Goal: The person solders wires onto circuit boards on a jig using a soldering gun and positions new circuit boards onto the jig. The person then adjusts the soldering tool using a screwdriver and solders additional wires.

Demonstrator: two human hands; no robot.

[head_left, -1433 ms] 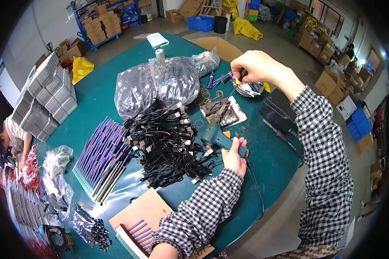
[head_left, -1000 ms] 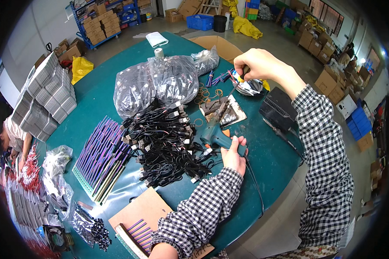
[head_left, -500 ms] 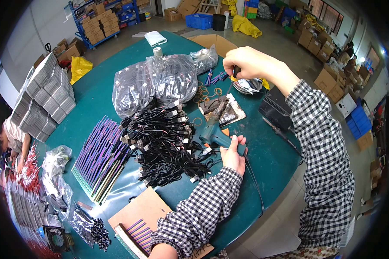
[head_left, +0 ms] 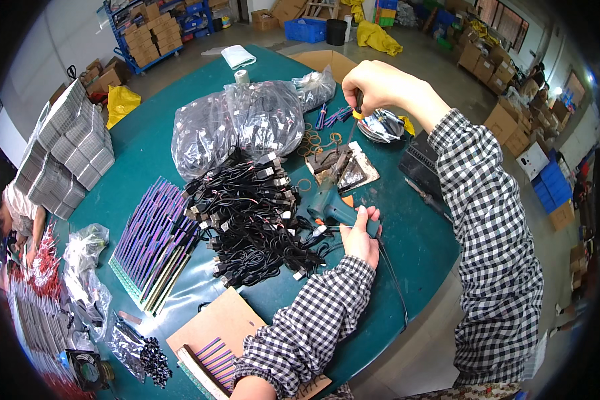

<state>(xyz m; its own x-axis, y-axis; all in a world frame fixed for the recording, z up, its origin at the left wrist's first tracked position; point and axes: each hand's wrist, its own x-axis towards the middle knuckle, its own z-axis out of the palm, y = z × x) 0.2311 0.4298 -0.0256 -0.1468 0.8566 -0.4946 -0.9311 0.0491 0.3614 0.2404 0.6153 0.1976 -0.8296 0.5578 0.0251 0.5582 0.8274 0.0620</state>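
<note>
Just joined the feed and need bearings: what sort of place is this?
Most likely a small factory or packing workshop: a green table piled with black cables, bagged parts, and stacked cardboard boxes on the surrounding floor.

Two hands up, left (head_left: 359, 235) and right (head_left: 375, 83), plus one glue gun (head_left: 333, 208) and one dark tool (head_left: 357, 107). Three clear bags (head_left: 247, 123), one big cable pile (head_left: 257, 220), one stack of purple cards (head_left: 155, 241). One foil bowl (head_left: 383, 125), one tape roll (head_left: 242, 77), too many rubber bands (head_left: 311, 141) to count.
</note>
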